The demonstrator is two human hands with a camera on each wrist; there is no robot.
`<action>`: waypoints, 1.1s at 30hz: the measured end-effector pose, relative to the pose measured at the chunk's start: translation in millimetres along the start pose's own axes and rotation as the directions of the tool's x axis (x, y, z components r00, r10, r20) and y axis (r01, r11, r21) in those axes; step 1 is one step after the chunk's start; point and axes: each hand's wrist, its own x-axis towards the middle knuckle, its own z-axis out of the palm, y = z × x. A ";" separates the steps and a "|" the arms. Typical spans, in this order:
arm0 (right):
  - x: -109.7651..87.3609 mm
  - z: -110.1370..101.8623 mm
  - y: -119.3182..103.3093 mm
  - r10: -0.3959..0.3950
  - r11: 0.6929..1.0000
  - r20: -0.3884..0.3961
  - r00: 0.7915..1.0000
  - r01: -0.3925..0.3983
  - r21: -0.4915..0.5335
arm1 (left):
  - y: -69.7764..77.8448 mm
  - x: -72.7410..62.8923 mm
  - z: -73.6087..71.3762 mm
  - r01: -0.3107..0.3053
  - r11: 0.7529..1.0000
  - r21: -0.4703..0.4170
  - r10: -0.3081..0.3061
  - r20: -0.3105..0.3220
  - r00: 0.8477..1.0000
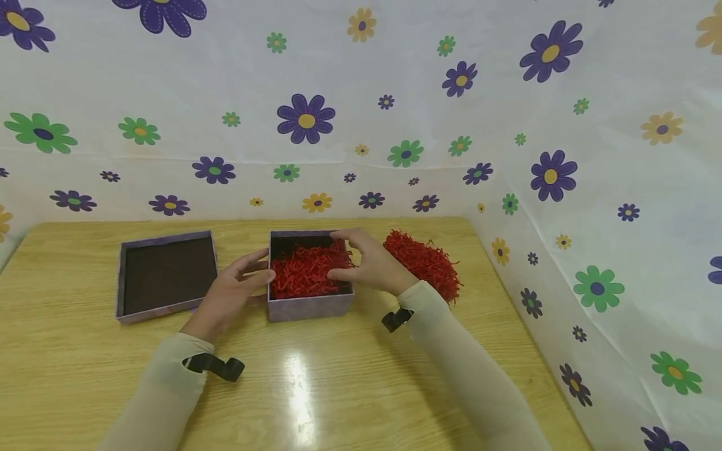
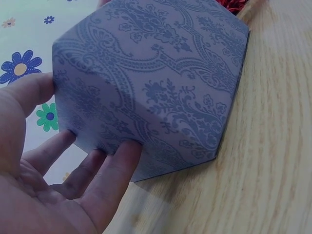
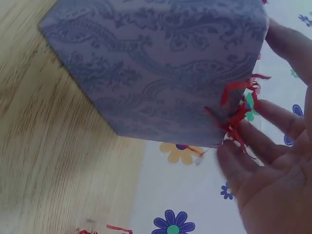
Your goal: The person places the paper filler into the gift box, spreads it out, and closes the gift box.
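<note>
A purple patterned box (image 1: 310,308) holds red shredded paper (image 1: 307,270) in its dark interior. My left hand (image 1: 234,285) holds the box's left side, its thumb by the rim; in the left wrist view its fingers (image 2: 114,175) spread against the patterned wall. On the opposite side, my right hand (image 1: 375,263) grips the right wall, with the thumb over the paper inside and the forefinger at the far corner. In the right wrist view, loose red strands (image 3: 239,109) hang at the box's edge beside the fingers of that hand.
The box lid (image 1: 169,275), dark inside with a purple rim, lies left of the left hand. A pile of red shredded paper (image 1: 425,266) sits to the right, beyond the right wrist. A flower-patterned cloth (image 1: 350,75) stands behind and right of the wooden table (image 1: 254,388).
</note>
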 end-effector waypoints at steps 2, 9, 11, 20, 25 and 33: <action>-1.0 1.1 -1.8 -0.023 1.000 0.002 1.000 0.023 0.000 | -0.4 -0.3 0.2 -0.001 1.000 0.001 0.001 0.000 1.000; 6.9 12.6 -10.2 -0.118 0.991 0.093 0.989 0.111 0.080 | -1.8 -0.2 1.0 0.003 1.000 -0.004 -0.003 -0.002 1.000; 11.3 17.8 -14.4 -0.123 0.991 0.119 0.985 0.114 0.075 | -1.8 0.0 1.5 0.006 1.000 0.000 -0.006 -0.004 1.000; 33.0 36.4 -34.4 -0.032 0.993 0.197 0.980 0.053 -0.103 | -0.4 -0.2 1.7 0.003 1.000 -0.005 -0.004 -0.010 1.000; 44.4 45.3 -38.0 0.013 0.989 0.288 0.958 0.030 -0.146 | 1.1 -0.6 1.7 -0.005 1.000 -0.008 0.005 -0.011 1.000; 58.8 63.1 -35.3 0.091 0.968 0.404 0.910 0.014 -0.249 | -0.1 1.0 1.9 -0.006 1.000 -0.015 0.006 -0.020 1.000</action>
